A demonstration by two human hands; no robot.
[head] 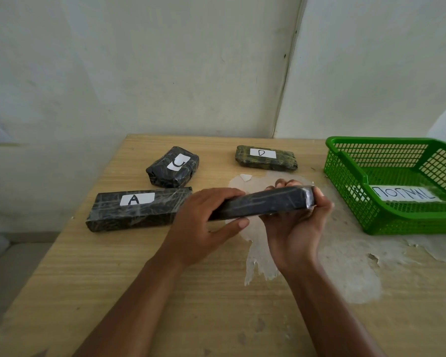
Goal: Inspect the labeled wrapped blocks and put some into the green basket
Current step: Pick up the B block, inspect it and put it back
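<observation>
Both hands hold one long dark wrapped block (263, 203) above the table, tilted with its label hidden. My left hand (204, 222) grips its left end, thumb underneath. My right hand (296, 228) grips its right end from below, fingertips over the far edge. Block A (137, 211) lies flat on the table to the left, its right end behind my left hand. Block C (173, 167) lies behind it. Block D (266, 157) lies further back, in the middle. The green basket (345, 176) stands at the right with a white handwritten paper label (402, 194) inside and no block visible in it.
The wooden table (113, 266) has a peeled, whitish patch (345, 266) in its surface under and to the right of my hands. Pale walls meet in a corner behind the table. The table's left edge drops off to a grey floor.
</observation>
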